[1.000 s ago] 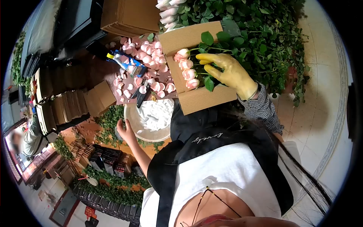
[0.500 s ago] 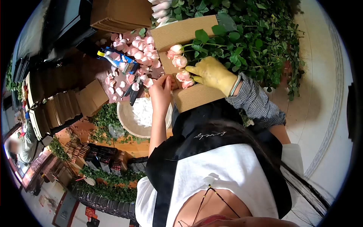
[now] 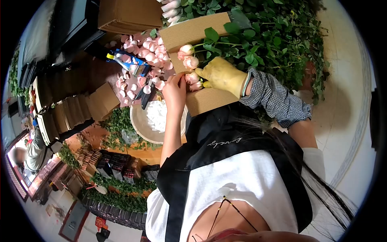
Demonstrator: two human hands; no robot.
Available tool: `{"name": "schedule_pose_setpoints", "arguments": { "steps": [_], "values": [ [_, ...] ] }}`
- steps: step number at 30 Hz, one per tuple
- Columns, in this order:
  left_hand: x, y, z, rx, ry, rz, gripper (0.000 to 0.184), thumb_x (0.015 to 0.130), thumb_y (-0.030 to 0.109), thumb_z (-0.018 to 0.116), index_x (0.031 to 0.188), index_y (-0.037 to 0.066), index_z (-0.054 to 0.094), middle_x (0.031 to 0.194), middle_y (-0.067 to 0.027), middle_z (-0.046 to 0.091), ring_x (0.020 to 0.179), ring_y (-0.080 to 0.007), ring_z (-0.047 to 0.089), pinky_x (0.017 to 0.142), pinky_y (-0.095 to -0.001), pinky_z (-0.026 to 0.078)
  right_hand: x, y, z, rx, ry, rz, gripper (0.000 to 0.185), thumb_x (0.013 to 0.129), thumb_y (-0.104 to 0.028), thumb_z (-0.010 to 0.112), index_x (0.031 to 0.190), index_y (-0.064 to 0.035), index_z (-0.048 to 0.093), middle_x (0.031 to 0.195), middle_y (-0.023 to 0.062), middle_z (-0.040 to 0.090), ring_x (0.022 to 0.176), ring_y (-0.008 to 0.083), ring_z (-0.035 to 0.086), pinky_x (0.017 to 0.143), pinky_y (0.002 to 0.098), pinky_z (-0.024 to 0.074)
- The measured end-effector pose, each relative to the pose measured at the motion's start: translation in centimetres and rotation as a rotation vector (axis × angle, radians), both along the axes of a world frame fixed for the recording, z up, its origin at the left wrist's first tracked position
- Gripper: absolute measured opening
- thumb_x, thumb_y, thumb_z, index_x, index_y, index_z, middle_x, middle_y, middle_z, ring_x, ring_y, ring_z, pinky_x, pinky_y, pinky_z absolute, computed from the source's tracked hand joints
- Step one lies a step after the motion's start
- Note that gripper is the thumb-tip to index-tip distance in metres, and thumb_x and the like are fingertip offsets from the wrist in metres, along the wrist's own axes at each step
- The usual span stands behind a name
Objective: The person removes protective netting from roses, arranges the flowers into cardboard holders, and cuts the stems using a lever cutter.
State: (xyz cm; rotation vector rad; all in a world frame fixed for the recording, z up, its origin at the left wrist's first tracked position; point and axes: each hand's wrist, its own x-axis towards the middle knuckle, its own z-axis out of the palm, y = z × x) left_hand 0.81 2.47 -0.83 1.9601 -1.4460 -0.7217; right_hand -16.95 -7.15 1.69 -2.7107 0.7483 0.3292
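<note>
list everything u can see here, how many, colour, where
cardboard sheet: one, brown, upper centre
roses: four, pale pink, on the cardboard sheet
loose petals: many, pink, left of the roses
blue tool: one, blue, yellow end, among the petals
black tool: one, black, below the blue tool
tub: one, off-white, left of centre
small pieces: many, white, in the tub
leafy stems: many, green, upper right
cardboard stack: one, brown, top edge
flat cardboard pieces: several, brown, left
other person: one, grey-green sleeve, far left
apron: one, black, lower centre
shirt: one, white, bottom centre
left hand: one, bare, at the lower roses
right hand: one, yellow-gloved, beside the roses
</note>
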Motion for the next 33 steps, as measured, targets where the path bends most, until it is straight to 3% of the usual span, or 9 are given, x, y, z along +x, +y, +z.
{"name": "schedule_pose_setpoints", "arguments": {
  "steps": [4, 6, 9, 15, 23, 26, 28, 30, 33],
  "values": [
    [0.5, 0.1, 0.1, 0.065, 0.078, -0.004, 0.018, 0.094, 0.01, 0.062, 0.105, 0.001, 0.073, 0.096, -0.0177, 0.072, 0.083, -0.0313, 0.071, 0.074, -0.0367, 0.054, 0.0, -0.5, 0.7, 0.111, 0.05, -0.009, 0.04, 0.082, -0.039, 0.075, 0.102, -0.006, 0.065, 0.086, 0.0115, 0.072, 0.077, 0.0308, 0.071, 0.07, 0.0416, 0.0563],
    [0.8, 0.2, 0.6, 0.231, 0.494, 0.086, 0.017, 0.096, 0.008, 0.061, 0.105, -0.004, 0.07, 0.098, -0.0165, 0.073, 0.088, -0.0226, 0.074, 0.074, -0.0322, 0.056, 0.2, -0.5, 0.7, 0.142, 0.063, -0.026, 0.039, 0.083, -0.041, 0.074, 0.102, -0.0072, 0.065, 0.087, 0.0117, 0.073, 0.078, 0.0308, 0.071, 0.071, 0.0416, 0.0565],
    [1.3, 1.1, -0.9, 0.114, 0.651, 0.073, 0.017, 0.098, 0.008, 0.061, 0.103, -0.007, 0.067, 0.099, -0.0153, 0.073, 0.091, -0.0171, 0.073, 0.075, -0.0292, 0.056, 0.9, 0.2, 0.8, 0.106, 0.129, -0.079, 0.039, 0.083, -0.042, 0.073, 0.103, -0.0091, 0.067, 0.088, 0.0124, 0.073, 0.08, 0.0309, 0.072, 0.071, 0.0419, 0.0565],
    [-1.8, 0.6, 4.2, -0.256, -0.227, -0.178, 0.018, 0.084, 0.012, 0.073, 0.101, 0.004, 0.07, 0.097, -0.0156, 0.059, 0.088, -0.0346, 0.058, 0.077, -0.0431, 0.049, 0.9, 0.5, 0.7, 0.049, 0.158, -0.145, 0.039, 0.082, -0.037, 0.075, 0.107, -0.0091, 0.065, 0.087, 0.0114, 0.073, 0.082, 0.0288, 0.072, 0.074, 0.0422, 0.0565],
    [-4.0, 1.1, 2.1, -0.211, -0.411, -0.166, 0.016, 0.081, 0.015, 0.07, 0.091, 0.005, 0.063, 0.096, -0.0133, 0.051, 0.092, -0.0324, 0.052, 0.079, -0.0434, 0.045, 0.3, -1.4, 2.8, 0.007, -0.186, -0.45, 0.017, 0.087, -0.027, 0.067, 0.092, -0.0103, 0.068, 0.08, 0.0127, 0.071, 0.074, 0.0344, 0.068, 0.07, 0.0456, 0.0544],
    [-4.0, 1.0, 2.5, -0.193, -0.461, -0.184, 0.018, 0.081, 0.016, 0.07, 0.095, 0.005, 0.066, 0.107, -0.0142, 0.055, 0.099, -0.0329, 0.053, 0.085, -0.0439, 0.044, 1.9, -1.7, -1.1, 0.003, -0.122, -0.306, 0.014, 0.088, -0.025, 0.064, 0.088, -0.0121, 0.07, 0.078, 0.0126, 0.072, 0.074, 0.032, 0.07, 0.066, 0.0439, 0.0546],
    [-3.8, 0.8, 2.7, -0.328, -0.52, -0.237, 0.019, 0.083, 0.016, 0.07, 0.098, 0.005, 0.069, 0.119, -0.0152, 0.059, 0.109, -0.0349, 0.054, 0.094, -0.0465, 0.043, 2.9, -0.7, -2.6, 0.352, -0.255, -0.71, 0.018, 0.089, -0.024, 0.063, 0.094, -0.0104, 0.072, 0.083, 0.0148, 0.073, 0.078, 0.0308, 0.072, 0.067, 0.0431, 0.0553],
    [-3.3, 0.6, 2.4, -0.325, -0.52, -0.267, 0.02, 0.082, 0.016, 0.07, 0.099, 0.006, 0.069, 0.126, -0.0137, 0.059, 0.114, -0.0349, 0.053, 0.097, -0.047, 0.042, 2.3, -0.2, -1.9, 0.332, -0.215, -0.703, 0.022, 0.09, -0.025, 0.062, 0.094, -0.007, 0.074, 0.086, 0.0174, 0.073, 0.081, 0.031, 0.073, 0.068, 0.042, 0.0559],
    [-2.9, 0.3, 2.1, -0.338, -0.487, -0.307, 0.023, 0.079, 0.017, 0.072, 0.097, 0.003, 0.068, 0.134, -0.0112, 0.059, 0.119, -0.0322, 0.053, 0.1, -0.0461, 0.041, 0.0, -0.8, -0.2, -0.006, -0.287, -0.247, 0.021, 0.09, -0.024, 0.063, 0.106, -0.0113, 0.063, 0.078, 0.0103, 0.071, 0.076, 0.0296, 0.07, 0.069, 0.043, 0.054]
  ]
}}
